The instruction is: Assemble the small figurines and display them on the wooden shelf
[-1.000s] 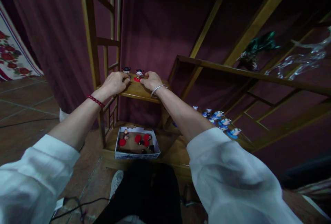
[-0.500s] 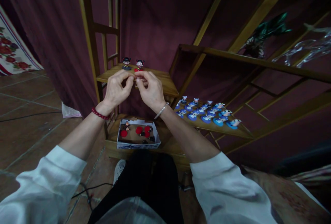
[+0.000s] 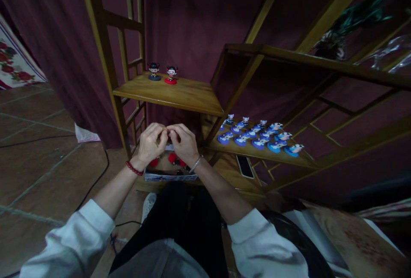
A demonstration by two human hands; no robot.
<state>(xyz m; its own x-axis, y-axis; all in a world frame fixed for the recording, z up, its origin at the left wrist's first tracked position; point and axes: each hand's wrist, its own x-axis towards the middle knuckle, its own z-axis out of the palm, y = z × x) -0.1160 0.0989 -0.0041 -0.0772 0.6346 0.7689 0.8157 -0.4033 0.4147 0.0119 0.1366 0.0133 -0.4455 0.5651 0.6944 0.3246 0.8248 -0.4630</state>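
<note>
My left hand [image 3: 152, 141] and my right hand [image 3: 184, 143] meet at the fingertips above a shallow cardboard box [image 3: 170, 177]. Both are closed in a pinch, and what lies between the fingers is hidden. Inside the box are several small red and black figurine pieces, such as a red one [image 3: 172, 157], partly covered by my hands. On the wooden shelf [image 3: 189, 96] beyond stand two black-haired figurines, one on a dark base [image 3: 154, 72] and one on a red base [image 3: 171, 75].
Several blue and purple figurines [image 3: 257, 136] stand in rows on a lower shelf at the right. A phone [image 3: 245, 166] lies below them. The shelf's upright post [image 3: 105, 64] rises on the left. A black cable [image 3: 93, 186] runs over the tiled floor.
Both hands have come down and back from the upper shelf's edge to above the box, still pinched together. The two figurines on that shelf are now fully visible.
</note>
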